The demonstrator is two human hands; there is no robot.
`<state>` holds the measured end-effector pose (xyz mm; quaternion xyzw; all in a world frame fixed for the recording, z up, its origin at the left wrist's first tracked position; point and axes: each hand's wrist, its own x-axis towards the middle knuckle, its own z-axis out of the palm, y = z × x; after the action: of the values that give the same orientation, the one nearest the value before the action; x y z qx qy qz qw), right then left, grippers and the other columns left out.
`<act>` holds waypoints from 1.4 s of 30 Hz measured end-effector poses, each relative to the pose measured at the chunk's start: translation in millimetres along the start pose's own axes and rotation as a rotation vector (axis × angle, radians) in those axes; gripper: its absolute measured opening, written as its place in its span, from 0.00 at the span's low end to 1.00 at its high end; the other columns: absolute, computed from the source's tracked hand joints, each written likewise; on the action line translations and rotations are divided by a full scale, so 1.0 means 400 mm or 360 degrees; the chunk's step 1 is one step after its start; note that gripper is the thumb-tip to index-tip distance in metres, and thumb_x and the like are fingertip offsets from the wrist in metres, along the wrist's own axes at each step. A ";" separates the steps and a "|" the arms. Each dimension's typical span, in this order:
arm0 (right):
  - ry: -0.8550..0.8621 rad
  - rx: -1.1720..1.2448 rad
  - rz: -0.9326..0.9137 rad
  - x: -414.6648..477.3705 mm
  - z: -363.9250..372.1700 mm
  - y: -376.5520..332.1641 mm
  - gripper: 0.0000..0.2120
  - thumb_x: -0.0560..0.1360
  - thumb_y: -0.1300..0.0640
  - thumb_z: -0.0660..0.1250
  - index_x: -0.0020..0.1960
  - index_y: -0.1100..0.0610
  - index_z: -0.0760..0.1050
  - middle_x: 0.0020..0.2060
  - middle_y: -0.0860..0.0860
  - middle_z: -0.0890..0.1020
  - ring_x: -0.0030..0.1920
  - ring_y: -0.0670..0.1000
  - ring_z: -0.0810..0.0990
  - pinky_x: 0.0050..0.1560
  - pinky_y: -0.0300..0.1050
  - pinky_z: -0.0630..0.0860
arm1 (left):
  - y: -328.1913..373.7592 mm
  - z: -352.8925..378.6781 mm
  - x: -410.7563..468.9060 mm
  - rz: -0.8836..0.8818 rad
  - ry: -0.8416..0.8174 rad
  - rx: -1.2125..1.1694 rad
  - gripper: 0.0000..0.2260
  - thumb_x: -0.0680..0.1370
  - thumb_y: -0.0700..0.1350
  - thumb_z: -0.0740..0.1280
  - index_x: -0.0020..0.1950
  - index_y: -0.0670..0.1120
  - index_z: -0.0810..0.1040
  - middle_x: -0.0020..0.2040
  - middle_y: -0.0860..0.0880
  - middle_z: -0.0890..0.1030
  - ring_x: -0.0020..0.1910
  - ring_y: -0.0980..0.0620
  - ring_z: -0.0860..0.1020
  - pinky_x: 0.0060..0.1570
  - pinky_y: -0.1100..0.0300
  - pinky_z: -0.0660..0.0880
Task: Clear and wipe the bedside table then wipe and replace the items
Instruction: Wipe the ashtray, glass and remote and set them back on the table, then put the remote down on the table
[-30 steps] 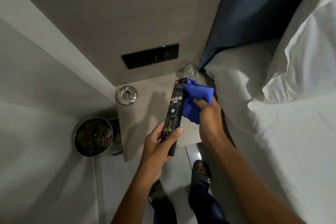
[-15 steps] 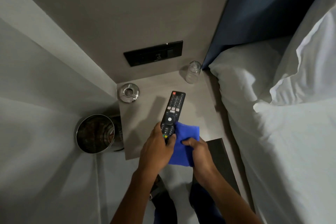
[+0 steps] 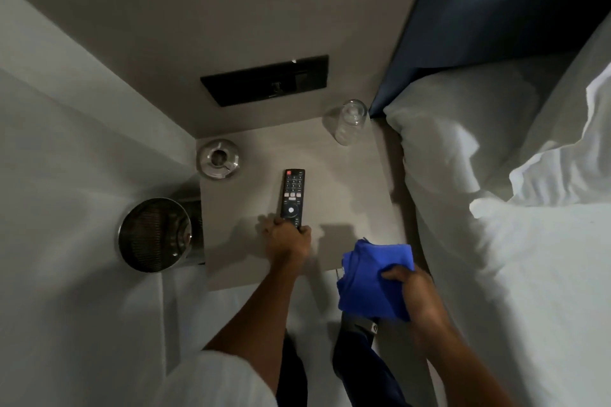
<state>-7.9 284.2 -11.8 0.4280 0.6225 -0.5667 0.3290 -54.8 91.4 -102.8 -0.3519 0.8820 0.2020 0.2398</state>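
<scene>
Fingers of left hand clasp remote; right hand clutches blue cloth.

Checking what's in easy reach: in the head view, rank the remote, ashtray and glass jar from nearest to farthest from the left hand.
1. Remote: its near end is in the left hand.
2. Ashtray: table's back left corner.
3. Glass jar: back right corner, beside the bed.

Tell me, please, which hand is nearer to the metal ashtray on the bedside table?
Left. The left hand grips the remote's near end, just right of and nearer than the ashtray; the right hand, holding the blue cloth, is off the table's front corner.
</scene>
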 end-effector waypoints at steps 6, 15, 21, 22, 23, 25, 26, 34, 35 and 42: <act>0.0104 0.0074 -0.0019 0.053 -0.086 -0.006 0.03 0.72 0.61 0.67 0.44 0.54 0.75 0.45 0.59 0.80 0.44 0.60 0.78 0.40 0.51 0.75 | 0.032 0.091 0.038 -0.0038 0.0156 -0.0109 0.19 0.73 0.49 0.69 0.59 0.38 0.77 0.59 0.38 0.76 0.59 0.38 0.73 0.52 0.50 0.74; -0.0022 0.0059 -0.0172 0.065 -0.070 -0.041 0.06 0.72 0.61 0.66 0.46 0.53 0.76 0.45 0.57 0.82 0.44 0.58 0.80 0.37 0.47 0.77 | 0.021 0.063 0.014 0.0072 0.0157 -0.0021 0.30 0.75 0.57 0.67 0.72 0.43 0.65 0.66 0.38 0.72 0.63 0.38 0.71 0.56 0.44 0.74; -0.0293 0.0189 -0.0407 -0.055 -0.033 -0.050 0.18 0.71 0.63 0.72 0.59 0.54 0.75 0.51 0.53 0.84 0.46 0.52 0.86 0.42 0.48 0.82 | -0.016 -0.080 -0.237 -0.0004 -0.0647 -0.1332 0.15 0.77 0.64 0.60 0.41 0.60 0.82 0.35 0.56 0.84 0.42 0.50 0.83 0.41 0.58 0.77; -0.0324 0.0173 -0.0408 -0.093 -0.014 -0.047 0.18 0.71 0.62 0.73 0.59 0.55 0.74 0.51 0.53 0.84 0.46 0.52 0.86 0.45 0.50 0.82 | -0.047 -0.119 -0.285 -0.0071 -0.0735 -0.1495 0.15 0.76 0.66 0.59 0.42 0.62 0.82 0.38 0.58 0.85 0.42 0.54 0.84 0.38 0.60 0.79; -0.0349 0.0144 -0.0416 -0.122 0.003 -0.044 0.17 0.71 0.61 0.73 0.58 0.55 0.75 0.51 0.53 0.84 0.47 0.53 0.86 0.47 0.52 0.81 | -0.073 -0.147 -0.319 -0.0073 -0.0776 -0.1596 0.15 0.74 0.68 0.59 0.46 0.63 0.82 0.41 0.59 0.86 0.43 0.57 0.85 0.37 0.61 0.80; -0.0394 0.0042 -0.0492 -0.196 0.047 -0.029 0.13 0.73 0.58 0.72 0.57 0.55 0.75 0.51 0.54 0.85 0.49 0.53 0.85 0.49 0.52 0.80 | -0.142 -0.224 -0.387 -0.0009 -0.0736 -0.1729 0.19 0.69 0.68 0.66 0.57 0.62 0.78 0.49 0.56 0.86 0.47 0.58 0.84 0.40 0.62 0.80; -0.0420 -0.0035 -0.0554 -0.230 0.068 -0.021 0.11 0.75 0.55 0.70 0.57 0.55 0.76 0.51 0.53 0.85 0.50 0.53 0.85 0.48 0.50 0.81 | -0.175 -0.260 -0.414 0.0050 -0.0639 -0.1721 0.24 0.69 0.63 0.71 0.63 0.60 0.74 0.51 0.54 0.85 0.49 0.58 0.84 0.42 0.63 0.80; -0.0604 -0.1002 -0.1090 -0.518 0.296 0.097 0.13 0.77 0.53 0.68 0.57 0.53 0.68 0.44 0.59 0.81 0.39 0.60 0.83 0.30 0.47 0.80 | -0.520 -0.490 -0.624 0.0157 0.0343 -0.1389 0.22 0.71 0.44 0.74 0.55 0.63 0.67 0.49 0.60 0.79 0.47 0.63 0.80 0.44 0.66 0.78; -0.0604 -0.1080 -0.1202 -0.547 0.332 0.120 0.15 0.76 0.55 0.70 0.55 0.52 0.65 0.42 0.58 0.81 0.35 0.60 0.82 0.29 0.47 0.78 | -0.562 -0.502 -0.650 0.0135 0.0451 -0.1346 0.20 0.72 0.45 0.73 0.51 0.64 0.68 0.47 0.62 0.78 0.46 0.64 0.79 0.43 0.68 0.76; -0.1213 -0.1687 -0.1918 -0.781 0.695 0.304 0.07 0.72 0.62 0.67 0.44 0.51 0.73 0.42 0.49 0.77 0.39 0.44 0.75 0.42 0.40 0.75 | -0.943 -0.556 -0.798 -0.0188 0.1120 -0.0993 0.14 0.78 0.43 0.69 0.63 0.48 0.80 0.66 0.46 0.77 0.58 0.58 0.75 0.57 0.73 0.66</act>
<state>211.7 -41.2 176.6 -0.3987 0.7708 -0.3848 0.3145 356.8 -111.1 185.5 -0.5038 0.7852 0.3119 -0.1798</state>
